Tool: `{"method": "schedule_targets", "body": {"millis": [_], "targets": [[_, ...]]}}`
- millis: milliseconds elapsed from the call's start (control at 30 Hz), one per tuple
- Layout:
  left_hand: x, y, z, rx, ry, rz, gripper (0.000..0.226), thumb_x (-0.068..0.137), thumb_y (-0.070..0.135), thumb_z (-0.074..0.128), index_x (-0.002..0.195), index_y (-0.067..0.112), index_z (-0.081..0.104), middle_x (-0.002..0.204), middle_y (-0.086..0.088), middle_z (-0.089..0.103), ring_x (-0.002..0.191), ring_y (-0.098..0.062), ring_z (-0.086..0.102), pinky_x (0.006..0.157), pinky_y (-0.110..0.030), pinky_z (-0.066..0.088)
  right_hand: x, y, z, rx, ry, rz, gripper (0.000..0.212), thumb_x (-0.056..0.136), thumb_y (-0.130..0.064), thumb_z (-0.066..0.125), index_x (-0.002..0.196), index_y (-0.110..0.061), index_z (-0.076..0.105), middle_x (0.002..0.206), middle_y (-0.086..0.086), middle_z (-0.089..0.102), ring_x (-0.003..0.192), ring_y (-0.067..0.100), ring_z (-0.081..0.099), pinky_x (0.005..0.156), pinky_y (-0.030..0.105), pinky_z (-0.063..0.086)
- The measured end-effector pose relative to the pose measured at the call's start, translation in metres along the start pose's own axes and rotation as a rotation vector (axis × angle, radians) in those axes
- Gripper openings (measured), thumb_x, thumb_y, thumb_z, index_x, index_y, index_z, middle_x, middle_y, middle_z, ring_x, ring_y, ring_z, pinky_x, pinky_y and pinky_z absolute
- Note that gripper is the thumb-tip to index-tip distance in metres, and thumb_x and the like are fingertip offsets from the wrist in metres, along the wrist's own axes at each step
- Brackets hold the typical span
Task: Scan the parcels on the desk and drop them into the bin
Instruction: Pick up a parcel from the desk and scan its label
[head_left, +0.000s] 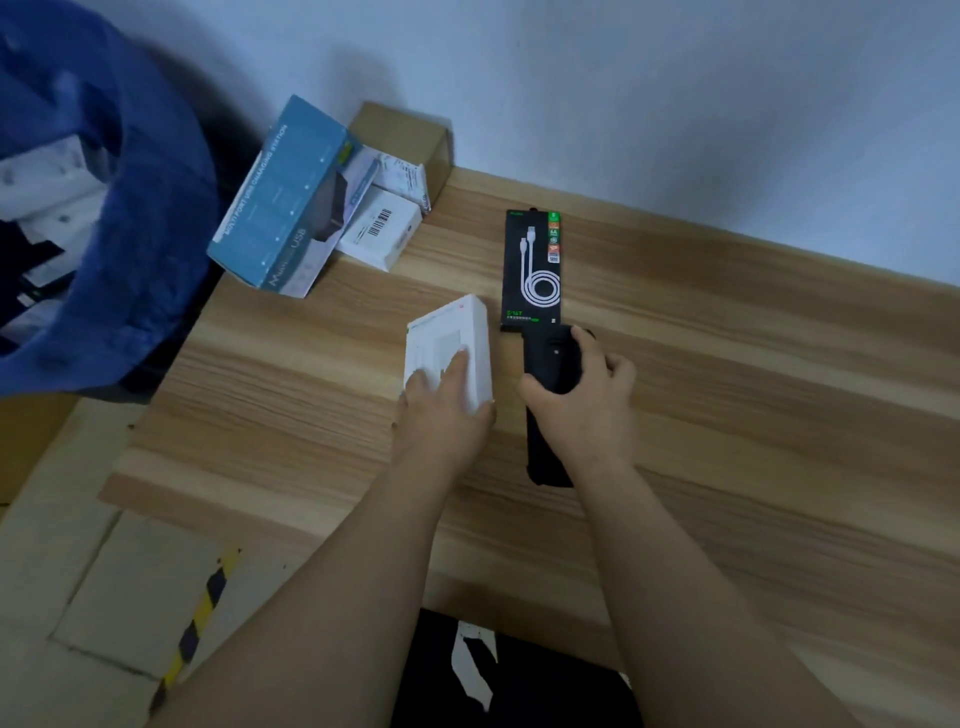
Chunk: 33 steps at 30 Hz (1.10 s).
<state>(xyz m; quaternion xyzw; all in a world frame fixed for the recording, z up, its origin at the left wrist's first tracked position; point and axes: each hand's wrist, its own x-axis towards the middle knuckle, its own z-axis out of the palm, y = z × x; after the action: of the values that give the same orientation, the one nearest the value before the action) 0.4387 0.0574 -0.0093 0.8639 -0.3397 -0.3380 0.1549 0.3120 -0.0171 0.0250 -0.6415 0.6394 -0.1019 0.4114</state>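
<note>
Left hand (441, 410) grips a small white box (451, 349) by its near end, fingers laid flat on top and thumb down the side — it sits mid-tabletop (727, 389). Right hand (584, 400) is curled round a black handheld scanner (548, 395) just beside it. A black cable package (532, 270) lies flat right behind the scanner. At the tabletop's far left corner there's a pile — blue USB charging station box (283, 202), white barcoded boxes (379, 228), cardboard box (410, 140). Blue bin bag (130, 234) hangs open off the left edge.
</note>
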Motion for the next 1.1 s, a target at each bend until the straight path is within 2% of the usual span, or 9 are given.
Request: {"method": "schedule_targets", "body": {"millis": [133,333,433,633,800,933,1100], "targets": [[0.003,-0.022,-0.005,-0.112,-0.017,0.091,0.068,0.103,0.031,0.044,0.155,0.043,0.001,0.141,-0.013,0.037,0.124,-0.03,0.044,0.1,-0.042,0.041,-0.005,-0.008,0.013,-0.018,-0.007,-0.027,0.076,0.084,-0.047,0.067,0.15,-0.043,0.03,0.143,-0.002,0.028,0.096,0.018,0.05,0.08,0.03,0.037],[0.003,-0.061,-0.027,-0.223,0.067,0.118,0.054,0.106,0.02,0.033,0.155,0.039,0.02,0.148,-0.009,0.037,0.125,-0.024,0.045,0.099,-0.036,0.041,-0.013,-0.021,0.043,-0.042,-0.041,-0.051,0.077,0.083,-0.048,0.067,0.15,-0.044,0.03,0.142,-0.002,0.028,0.099,0.019,0.052,0.079,0.032,0.042],[0.004,-0.08,-0.04,-0.246,0.144,0.028,0.054,0.104,0.029,0.035,0.155,0.04,0.017,0.149,-0.013,0.033,0.13,-0.029,0.041,0.104,-0.045,0.042,-0.017,-0.029,0.057,-0.044,-0.06,-0.059,0.078,0.083,-0.047,0.068,0.15,-0.043,0.03,0.142,-0.001,0.028,0.099,0.02,0.051,0.079,0.033,0.041],[0.016,-0.105,-0.054,-0.156,0.232,-0.157,0.078,0.094,0.055,0.05,0.156,0.018,0.02,0.156,-0.015,0.023,0.139,-0.035,0.031,0.113,-0.046,0.031,-0.019,-0.043,0.081,-0.055,-0.055,-0.075,0.077,0.083,-0.046,0.068,0.15,-0.043,0.03,0.143,-0.001,0.027,0.108,0.025,0.055,0.08,0.033,0.041],[0.029,-0.114,-0.048,-0.058,0.183,-0.251,0.102,0.084,0.069,0.055,0.157,0.016,0.008,0.161,-0.013,0.011,0.147,-0.033,0.012,0.12,-0.045,0.014,-0.014,-0.048,0.096,-0.089,-0.018,-0.06,0.078,0.081,-0.048,0.069,0.149,-0.044,0.03,0.142,-0.002,0.028,0.106,0.025,0.056,0.081,0.036,0.046],[0.039,-0.104,-0.037,-0.153,0.147,-0.366,0.127,0.07,0.072,0.071,0.157,0.019,-0.005,0.162,-0.012,-0.004,0.148,-0.034,0.002,0.12,-0.049,0.01,-0.007,-0.049,0.104,-0.075,0.014,-0.035,0.079,0.079,-0.046,0.07,0.148,-0.045,0.032,0.141,-0.002,0.029,0.107,0.025,0.056,0.09,0.041,0.05],[0.049,-0.104,-0.023,-0.091,0.154,-0.421,0.135,0.069,0.064,0.077,0.154,0.02,-0.018,0.16,-0.012,-0.01,0.145,-0.035,0.004,0.12,-0.048,0.01,-0.003,-0.045,0.106,-0.091,0.018,-0.032,0.08,0.079,-0.047,0.07,0.148,-0.046,0.031,0.141,-0.003,0.028,0.105,0.02,0.054,0.085,0.038,0.049]]}}
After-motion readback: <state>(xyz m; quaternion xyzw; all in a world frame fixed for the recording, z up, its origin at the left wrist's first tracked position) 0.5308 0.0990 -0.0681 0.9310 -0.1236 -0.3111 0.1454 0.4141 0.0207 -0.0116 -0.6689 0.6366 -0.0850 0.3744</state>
